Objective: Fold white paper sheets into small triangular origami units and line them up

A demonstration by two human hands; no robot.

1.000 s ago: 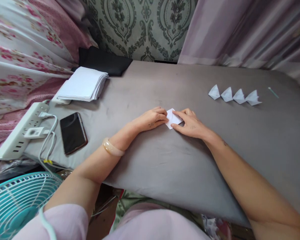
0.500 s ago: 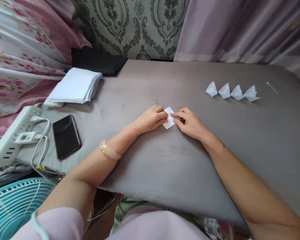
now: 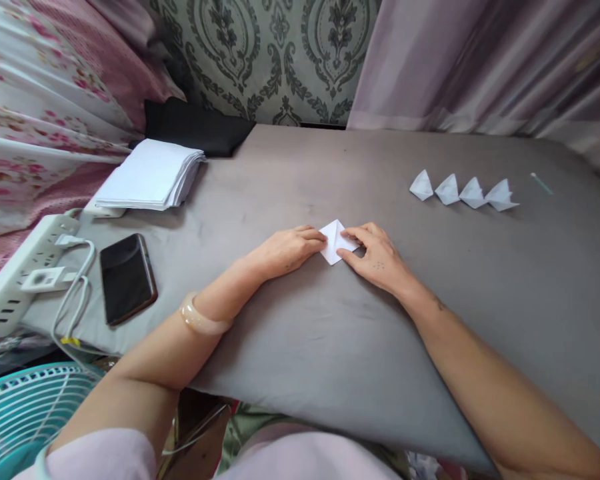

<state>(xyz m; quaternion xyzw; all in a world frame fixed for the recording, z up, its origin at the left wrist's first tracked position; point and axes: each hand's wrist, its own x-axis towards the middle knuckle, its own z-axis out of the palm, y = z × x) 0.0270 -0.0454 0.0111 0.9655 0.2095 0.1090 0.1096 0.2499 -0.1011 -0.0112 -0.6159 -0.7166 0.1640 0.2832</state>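
A small white folded paper lies diamond-wise on the grey cloth-covered table, with a crease running down its middle. My left hand has its fingers together on the paper's left corner, holding it down. On the right side, my right hand grips the paper, index finger on the upper part and thumb on the lower. Its right corner is partly hidden by these fingers. Several folded white paper pieces with pointed tops stand in a row at the back right.
A stack of white paper is at the left, by a black folded cloth. Nearer are a phone, a white power strip with cables, and a turquoise fan. A thin stick lies far right.
My left hand has shifted left and its fingers have straightened, so more of the folded paper shows. The right hand stays on the paper's right side. The view has tilted slightly.
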